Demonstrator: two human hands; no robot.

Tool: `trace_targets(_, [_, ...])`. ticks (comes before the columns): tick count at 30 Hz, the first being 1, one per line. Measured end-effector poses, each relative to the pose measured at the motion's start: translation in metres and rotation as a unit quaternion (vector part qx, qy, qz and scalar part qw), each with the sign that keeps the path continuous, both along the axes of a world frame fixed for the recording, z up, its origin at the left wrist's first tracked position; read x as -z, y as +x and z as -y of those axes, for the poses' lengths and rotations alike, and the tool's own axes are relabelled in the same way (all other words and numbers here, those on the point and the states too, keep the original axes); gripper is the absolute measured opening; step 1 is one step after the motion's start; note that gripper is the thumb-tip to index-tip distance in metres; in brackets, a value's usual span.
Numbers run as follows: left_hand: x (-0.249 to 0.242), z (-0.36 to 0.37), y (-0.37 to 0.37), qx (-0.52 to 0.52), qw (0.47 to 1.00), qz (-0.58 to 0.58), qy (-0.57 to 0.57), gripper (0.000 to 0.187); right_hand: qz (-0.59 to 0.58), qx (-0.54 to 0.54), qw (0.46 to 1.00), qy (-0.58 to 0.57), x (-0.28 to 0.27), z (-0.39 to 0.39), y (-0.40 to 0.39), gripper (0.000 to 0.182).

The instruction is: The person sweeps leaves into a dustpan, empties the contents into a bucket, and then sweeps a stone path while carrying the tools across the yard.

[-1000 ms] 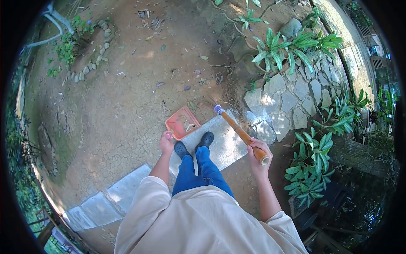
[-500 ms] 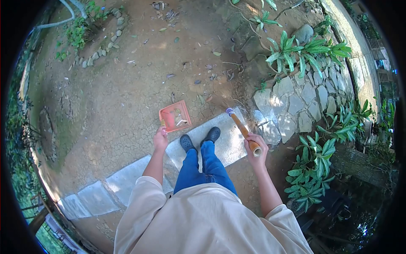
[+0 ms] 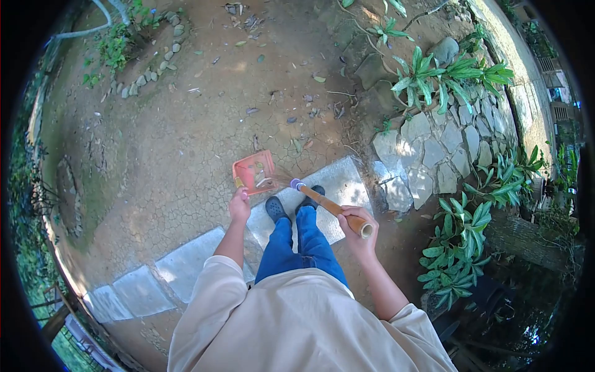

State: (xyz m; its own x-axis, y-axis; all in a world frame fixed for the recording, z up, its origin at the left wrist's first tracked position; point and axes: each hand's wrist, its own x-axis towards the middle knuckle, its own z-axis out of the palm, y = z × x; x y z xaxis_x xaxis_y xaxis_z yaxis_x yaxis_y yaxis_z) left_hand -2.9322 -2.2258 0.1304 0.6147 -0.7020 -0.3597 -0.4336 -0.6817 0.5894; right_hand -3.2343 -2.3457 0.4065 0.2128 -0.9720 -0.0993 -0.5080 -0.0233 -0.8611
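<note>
My left hand (image 3: 239, 204) is closed round the handle of a red-orange dustpan (image 3: 253, 162), whose tray is low over the cracked soil. Leaves and pale scraps lie inside the tray. In my right hand (image 3: 359, 230) is a broom (image 3: 323, 202) with a thick bamboo-like handle, its hollow end toward me. A purple and white binding (image 3: 297, 184) wraps the handle's far end. Thin brown bristles fan out from there to the dustpan's open right side; they are faint and partly blurred.
I stand in dark clogs (image 3: 276, 209) on a pale paving slab (image 3: 347, 183), with more slabs (image 3: 186, 263) running to the lower left. Flat stone paving (image 3: 427, 149) and leafy plants (image 3: 458, 242) are on the right. Dry leaves (image 3: 251, 111) dot the soil ahead.
The broom has swung left, bringing its bristles from the slab's right side to the dustpan. My right hand has shifted slightly left and down; my left hand and the dustpan moved very little.
</note>
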Motion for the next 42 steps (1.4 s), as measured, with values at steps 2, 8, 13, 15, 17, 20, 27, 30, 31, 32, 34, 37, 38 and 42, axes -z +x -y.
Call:
trace_targets(2, [0.001, -0.004, 0.0, -0.009, 1.0, 0.007, 0.004, 0.03, 0.015, 0.015, 1.0, 0.011, -0.001, 0.002, -0.007, 0.01])
trace_targets(8, [-0.011, -0.002, 0.0, -0.048, 0.998, -0.01, -0.032, 0.028, 0.016, -0.01, 1.0, -0.025, -0.014, 0.025, -0.014, 0.012])
trace_targets(13, [-0.011, 0.006, -0.006, -0.077, 0.995, -0.017, -0.062, 0.026, -0.021, -0.027, 0.995, -0.095, -0.008, 0.043, -0.013, 0.016])
trace_targets(15, [-0.005, 0.01, -0.01, -0.071, 0.996, -0.014, -0.057, 0.027, -0.033, -0.026, 0.992, -0.118, 0.003, 0.05, -0.014, 0.016])
trace_targets(17, [0.003, 0.013, -0.015, -0.059, 0.997, -0.002, -0.043, 0.03, -0.046, -0.028, 0.988, -0.142, 0.015, 0.057, -0.016, 0.016])
trace_targets(20, [0.006, 0.02, -0.022, -0.056, 0.997, -0.002, -0.055, 0.031, -0.058, -0.051, 0.983, -0.165, 0.033, 0.068, -0.02, 0.017])
trace_targets(27, [0.012, 0.038, -0.038, -0.091, 0.994, -0.033, -0.044, 0.025, -0.053, -0.109, 0.984, -0.128, 0.058, 0.077, -0.029, 0.016])
trace_targets(30, [0.024, 0.037, -0.045, -0.089, 0.993, -0.05, -0.061, 0.03, -0.037, -0.141, 0.986, -0.084, 0.036, 0.07, -0.037, 0.017])
trace_targets(31, [0.028, 0.035, -0.045, -0.089, 0.992, -0.052, -0.066, 0.033, -0.034, -0.119, 0.989, -0.079, 0.026, 0.07, -0.038, 0.017])
trace_targets(32, [0.032, 0.033, -0.045, -0.09, 0.992, -0.055, -0.071, 0.036, -0.03, -0.097, 0.992, -0.073, 0.015, 0.07, -0.041, 0.017])
trace_targets(34, [0.026, 0.032, -0.049, -0.112, 0.988, -0.073, -0.077, 0.034, -0.029, -0.059, 0.996, -0.052, -0.005, 0.069, -0.047, 0.017])
trace_targets(37, [0.017, 0.028, -0.051, -0.125, 0.984, -0.091, -0.09, 0.035, -0.026, -0.042, 0.997, -0.053, -0.021, 0.071, -0.051, 0.016])
trace_targets(38, [0.015, 0.029, -0.051, -0.125, 0.983, -0.095, -0.096, 0.035, -0.036, -0.041, 0.997, -0.057, -0.025, 0.073, -0.05, 0.016])
trace_targets(42, [0.02, 0.024, -0.05, -0.128, 0.981, -0.1, -0.106, 0.038, -0.045, -0.023, 0.995, -0.089, -0.005, 0.085, -0.052, 0.017])
